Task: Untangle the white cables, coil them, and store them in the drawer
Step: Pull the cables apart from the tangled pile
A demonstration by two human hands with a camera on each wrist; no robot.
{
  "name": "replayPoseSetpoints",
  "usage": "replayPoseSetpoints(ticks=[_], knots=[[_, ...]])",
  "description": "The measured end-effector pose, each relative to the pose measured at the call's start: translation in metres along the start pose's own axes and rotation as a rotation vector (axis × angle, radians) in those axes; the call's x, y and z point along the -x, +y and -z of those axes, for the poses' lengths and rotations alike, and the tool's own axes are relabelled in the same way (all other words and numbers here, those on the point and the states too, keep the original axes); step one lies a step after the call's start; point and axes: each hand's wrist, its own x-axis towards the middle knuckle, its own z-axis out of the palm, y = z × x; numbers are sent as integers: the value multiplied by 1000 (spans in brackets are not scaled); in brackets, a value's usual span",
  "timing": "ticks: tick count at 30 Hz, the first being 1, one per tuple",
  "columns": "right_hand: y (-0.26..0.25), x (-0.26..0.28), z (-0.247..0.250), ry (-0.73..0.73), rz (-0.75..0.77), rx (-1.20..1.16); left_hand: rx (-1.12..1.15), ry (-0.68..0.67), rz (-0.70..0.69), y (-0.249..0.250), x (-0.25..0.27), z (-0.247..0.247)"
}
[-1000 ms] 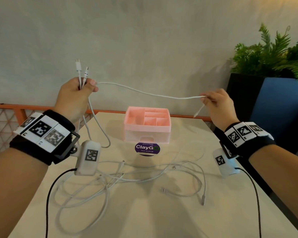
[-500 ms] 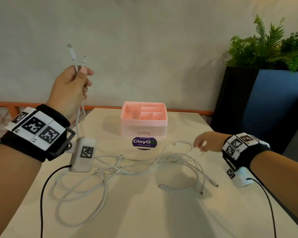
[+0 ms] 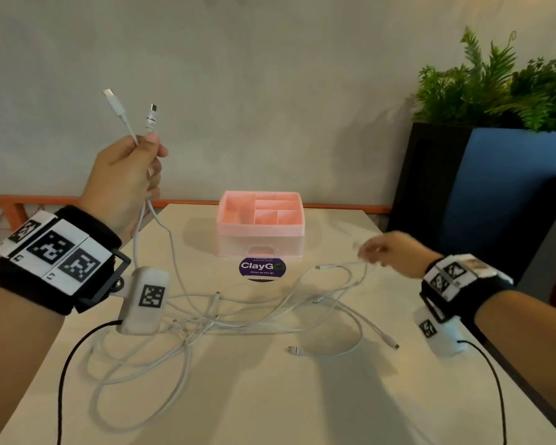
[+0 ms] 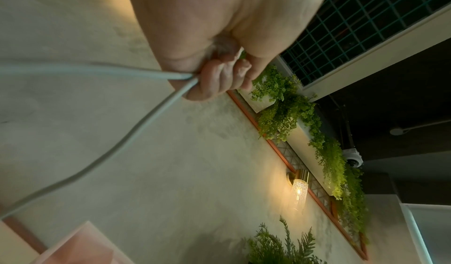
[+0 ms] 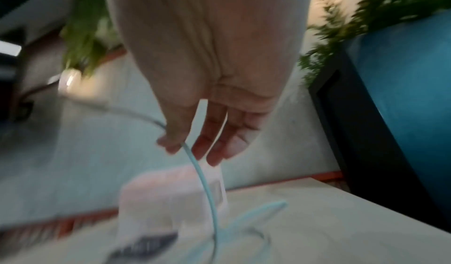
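While left hand [image 3: 122, 181] clenches two cable ends [image 3: 132, 120] aloft at ten o'clock, untangling: right hand [image 3: 387, 253], blurred, seemingly pinching a strand at three o'clock, needs slack freed from worktop tangle [image 3: 212, 322].

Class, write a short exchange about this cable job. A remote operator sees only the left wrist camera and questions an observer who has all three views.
Operator: I see fingers curled round two white strands. Where do their ends go?
Observer: In the head view, two connectors stick up above the left hand.
Operator: And the other hand?
Observer: The right hand is low over the table, beside the tangle. In the right wrist view a cable runs past its thumb, but it is too blurred to call that a pinch.
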Motion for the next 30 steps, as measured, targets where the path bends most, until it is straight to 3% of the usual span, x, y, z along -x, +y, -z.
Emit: replayPoseSetpoints(ticks=[2, 5, 13, 18, 22, 27, 30], knots=[[-18, -11, 25, 189, -42, -353, 19, -8, 1, -3, -1, -4], [-54, -19, 42, 339, 28, -573, 47, -33, 51, -13, 0, -19], [-164, -31, 8, 178, 242, -770, 110, -125, 217, -42, 20, -87], [-181, -31, -15, 151, 293, -606, 94, -163, 191, -37, 25, -103], [-177, -29, -21, 174, 279, -617, 33, -136, 190, -36, 21, -100], [-138, -14, -40, -86, 268, -210, -67, -51, 56, -26, 7, -82], [-99, -7, -59, -157, 205, -69, 45, -44, 69, -10, -6, -63]])
